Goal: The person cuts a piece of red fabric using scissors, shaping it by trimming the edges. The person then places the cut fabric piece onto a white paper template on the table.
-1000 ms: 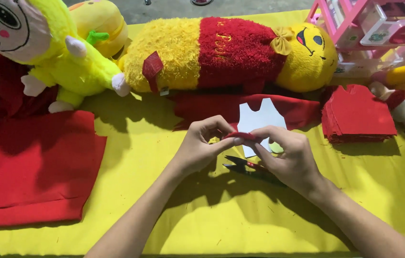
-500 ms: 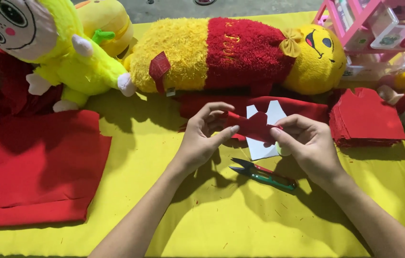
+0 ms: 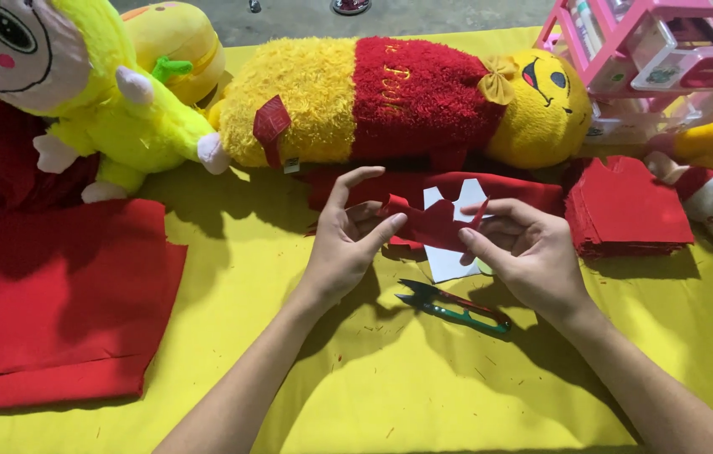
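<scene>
My left hand [image 3: 348,244] and my right hand [image 3: 524,252] hold a small red cloth piece [image 3: 434,225] between them above the yellow tablecloth [image 3: 356,378]. Each hand pinches one end with thumb and fingers. A white paper pattern [image 3: 450,252] lies just beneath the cloth piece. Small thread snips [image 3: 457,307] with a red and green handle rest on the tablecloth below my hands, touching neither one.
A long yellow and red plush toy [image 3: 390,101] lies across the back. A yellow-green plush doll [image 3: 79,92] sits at the back left. Red fabric [image 3: 53,294] lies at the left, a stack of red cut pieces [image 3: 625,210] at the right, a pink rack [image 3: 651,59] behind.
My hands have risen from the tablecloth by the snips and now stretch the red cloth piece between them. The snips lie uncovered below.
</scene>
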